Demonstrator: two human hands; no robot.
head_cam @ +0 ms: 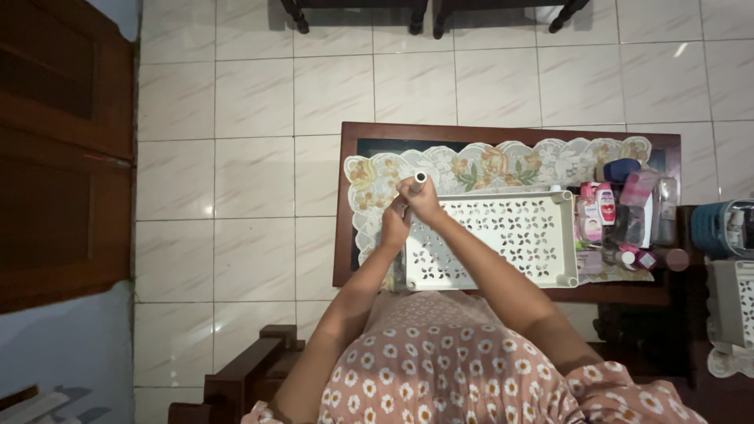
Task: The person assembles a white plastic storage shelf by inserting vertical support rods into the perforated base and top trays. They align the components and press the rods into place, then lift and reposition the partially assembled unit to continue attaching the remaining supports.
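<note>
A white perforated plastic shelf tray (518, 232) lies on a dark wooden table (503, 133) covered by a floral lace cloth (487, 165). My right hand (422, 200) grips a short grey-white tube (419, 180) that stands upright at the tray's far left corner. My left hand (395, 228) is closed around the same tube lower down, just beneath the right hand. Both arms reach forward from my floral dress.
Several bottles and pink containers (620, 216) crowd the table's right end. A blue basket (722, 228) and another white perforated piece (734, 302) stand at the far right. Dark wooden furniture (63, 157) lines the left; chair legs (353, 12) are at the top. The floor is tiled.
</note>
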